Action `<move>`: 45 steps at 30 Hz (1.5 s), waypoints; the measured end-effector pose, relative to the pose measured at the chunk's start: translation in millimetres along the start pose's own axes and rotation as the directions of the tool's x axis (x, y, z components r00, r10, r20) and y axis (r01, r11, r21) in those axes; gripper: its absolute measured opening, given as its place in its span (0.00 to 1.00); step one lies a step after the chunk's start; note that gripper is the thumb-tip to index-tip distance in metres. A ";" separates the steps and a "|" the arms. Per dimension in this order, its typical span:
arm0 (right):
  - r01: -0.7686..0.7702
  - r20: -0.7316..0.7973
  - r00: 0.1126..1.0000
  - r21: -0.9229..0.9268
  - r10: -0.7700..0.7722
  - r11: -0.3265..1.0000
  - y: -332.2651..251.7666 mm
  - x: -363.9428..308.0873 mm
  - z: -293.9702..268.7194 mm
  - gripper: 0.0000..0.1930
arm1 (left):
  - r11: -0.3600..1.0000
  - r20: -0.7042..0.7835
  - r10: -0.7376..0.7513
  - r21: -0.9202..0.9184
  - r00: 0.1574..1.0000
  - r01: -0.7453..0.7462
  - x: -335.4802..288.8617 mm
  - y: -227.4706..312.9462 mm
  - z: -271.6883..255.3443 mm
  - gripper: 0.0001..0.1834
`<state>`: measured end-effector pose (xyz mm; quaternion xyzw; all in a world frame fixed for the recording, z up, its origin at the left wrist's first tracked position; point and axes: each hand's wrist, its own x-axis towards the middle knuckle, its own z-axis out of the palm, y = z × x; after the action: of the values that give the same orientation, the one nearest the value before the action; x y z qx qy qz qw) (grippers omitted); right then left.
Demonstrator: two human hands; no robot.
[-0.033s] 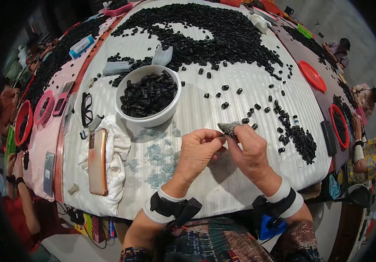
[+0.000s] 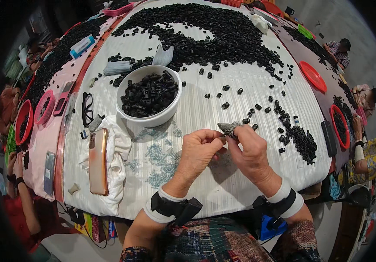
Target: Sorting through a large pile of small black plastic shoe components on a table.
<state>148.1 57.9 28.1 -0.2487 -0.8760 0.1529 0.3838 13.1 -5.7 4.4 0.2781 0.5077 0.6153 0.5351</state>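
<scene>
My left hand (image 2: 200,150) is closed in a pinch over the middle of the table. Between its fingertips is something small that I cannot make out. Close beside it, almost touching, my right hand (image 2: 251,150) is closed too, fingers curled inward. A grey, rough-looking piece with a dark pointed tip (image 2: 228,128) sticks out at the right fingertips; whether it is held or worn on a finger I cannot tell. Right of the hands lie loose black ring-like parts (image 2: 268,110) and a heap of small black pieces (image 2: 302,144). A white bowl (image 2: 174,103) of black parts stands beyond my left hand.
A wide pile of black parts (image 2: 223,26) covers the table's far side. Tiny clear pieces (image 2: 159,163) are scattered left of my hands. A phone (image 2: 98,163) rests on white cloth (image 2: 117,174), near glasses (image 2: 86,109). Other people sit along both sides, with red trays (image 2: 312,76).
</scene>
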 end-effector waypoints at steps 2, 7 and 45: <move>-0.053 0.057 0.997 0.057 0.049 0.997 -4.6 1.1 -2.2 0.10 | 1.000 0.008 -0.008 0.012 1.000 0.008 0.0 0.0 -2.2 0.07; -0.002 0.076 0.997 0.094 -0.005 0.996 -1.7 13.8 -13.2 0.18 | 0.986 0.070 -0.075 -0.145 0.995 0.085 5.5 2.1 -5.1 0.08; 0.149 0.131 0.983 -0.147 -0.130 0.978 10.0 2.4 -1.5 0.12 | 0.983 0.128 -0.077 -0.155 0.989 0.096 8.3 -3.3 -8.6 0.10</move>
<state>151.0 67.7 25.9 -0.2063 -0.9222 0.0715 0.3192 4.4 -1.1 -3.1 0.2485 0.4345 0.6124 0.6119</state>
